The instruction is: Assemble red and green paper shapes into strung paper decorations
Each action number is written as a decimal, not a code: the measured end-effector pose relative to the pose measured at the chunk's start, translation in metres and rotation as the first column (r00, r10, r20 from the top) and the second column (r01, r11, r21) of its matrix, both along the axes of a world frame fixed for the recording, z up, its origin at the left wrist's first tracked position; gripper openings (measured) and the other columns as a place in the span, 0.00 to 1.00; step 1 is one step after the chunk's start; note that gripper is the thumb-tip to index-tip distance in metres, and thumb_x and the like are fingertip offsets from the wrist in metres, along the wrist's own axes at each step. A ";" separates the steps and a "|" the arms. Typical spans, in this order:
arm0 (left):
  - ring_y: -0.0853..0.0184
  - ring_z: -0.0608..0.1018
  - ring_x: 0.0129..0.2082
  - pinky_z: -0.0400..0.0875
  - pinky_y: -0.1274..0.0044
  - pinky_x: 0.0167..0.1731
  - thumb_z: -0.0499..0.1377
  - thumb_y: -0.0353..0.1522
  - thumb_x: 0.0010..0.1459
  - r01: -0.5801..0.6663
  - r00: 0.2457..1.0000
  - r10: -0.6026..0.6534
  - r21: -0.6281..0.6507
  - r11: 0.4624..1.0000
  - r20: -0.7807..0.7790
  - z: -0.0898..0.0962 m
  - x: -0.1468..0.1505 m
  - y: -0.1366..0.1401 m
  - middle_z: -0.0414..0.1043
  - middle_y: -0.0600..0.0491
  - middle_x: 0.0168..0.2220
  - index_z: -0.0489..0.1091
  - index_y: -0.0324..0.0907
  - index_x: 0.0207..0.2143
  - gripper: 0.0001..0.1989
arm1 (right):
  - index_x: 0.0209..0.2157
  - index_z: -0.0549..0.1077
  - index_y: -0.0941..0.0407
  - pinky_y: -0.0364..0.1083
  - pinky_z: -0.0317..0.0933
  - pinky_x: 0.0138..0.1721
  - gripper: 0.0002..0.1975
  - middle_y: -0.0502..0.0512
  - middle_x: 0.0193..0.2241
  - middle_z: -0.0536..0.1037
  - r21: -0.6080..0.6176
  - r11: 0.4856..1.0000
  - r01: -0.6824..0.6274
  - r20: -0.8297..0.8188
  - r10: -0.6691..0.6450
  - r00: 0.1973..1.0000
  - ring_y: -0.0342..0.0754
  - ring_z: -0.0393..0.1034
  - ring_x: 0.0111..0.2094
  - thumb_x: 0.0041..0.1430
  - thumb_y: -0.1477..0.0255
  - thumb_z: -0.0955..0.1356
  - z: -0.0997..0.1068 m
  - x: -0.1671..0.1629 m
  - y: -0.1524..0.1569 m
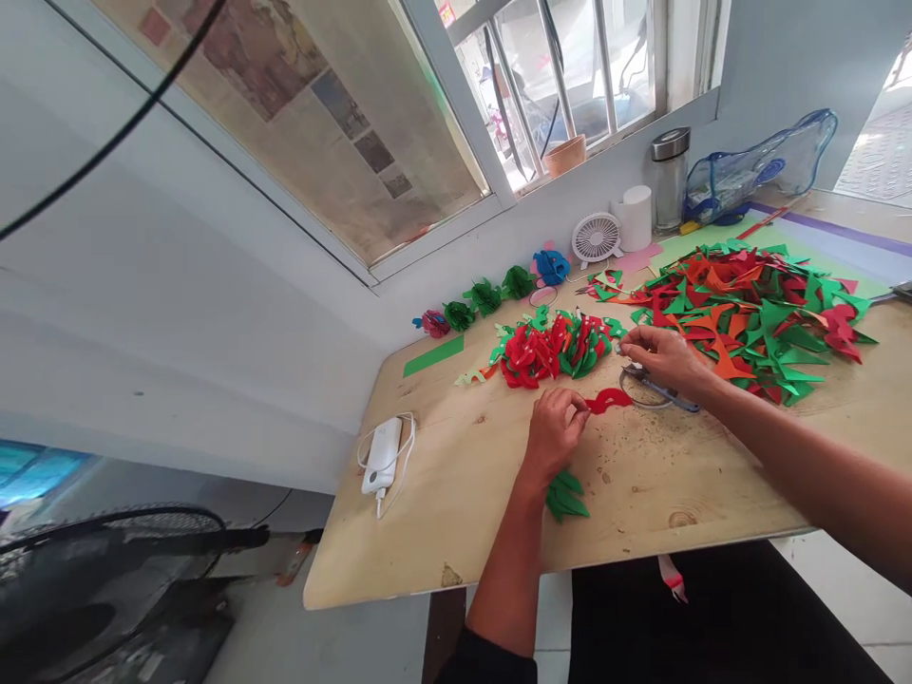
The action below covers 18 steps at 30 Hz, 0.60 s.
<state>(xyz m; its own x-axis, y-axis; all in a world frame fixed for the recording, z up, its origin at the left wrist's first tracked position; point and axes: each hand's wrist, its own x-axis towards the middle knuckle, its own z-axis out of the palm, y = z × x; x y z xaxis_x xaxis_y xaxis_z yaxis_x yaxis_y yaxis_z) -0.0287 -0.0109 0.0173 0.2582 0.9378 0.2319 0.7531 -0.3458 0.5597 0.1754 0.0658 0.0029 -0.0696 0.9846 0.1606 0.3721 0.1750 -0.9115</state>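
Observation:
My left hand (pixel 557 429) is closed in a pinch on the left end of a red wavy cut-out (pixel 610 401), which lies low over the table. The fingers of my right hand (pixel 662 359) are pressed together, with a tiny pale bit at the tips too small to name. Just under that hand are a clear round ring (pixel 636 397) and a grey metal tool (pixel 685 403), partly hidden. Green leaf-shaped cut-outs (pixel 567 496) lie beside my left wrist. Behind both hands sits a heap of red and green cut-outs with white dots (pixel 534 350).
A large pile of red, orange and green scraps (pixel 755 318) covers the right side. Finished-looking paper flowers (pixel 485 296) line the wall, near a small fan (pixel 597 237) and a glass jar (pixel 670 185). A white power bank (pixel 383 456) with cable lies left.

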 end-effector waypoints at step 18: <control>0.63 0.73 0.45 0.65 0.68 0.47 0.56 0.31 0.57 -0.345 0.825 0.119 0.326 0.880 0.552 -0.009 0.011 0.019 0.72 0.46 0.42 0.69 0.42 0.39 0.08 | 0.44 0.66 0.57 0.42 0.47 0.19 0.23 0.42 0.15 0.63 -0.121 0.940 -0.320 -0.286 0.276 0.918 0.40 0.55 0.16 0.50 0.58 0.67 0.026 -0.026 -0.022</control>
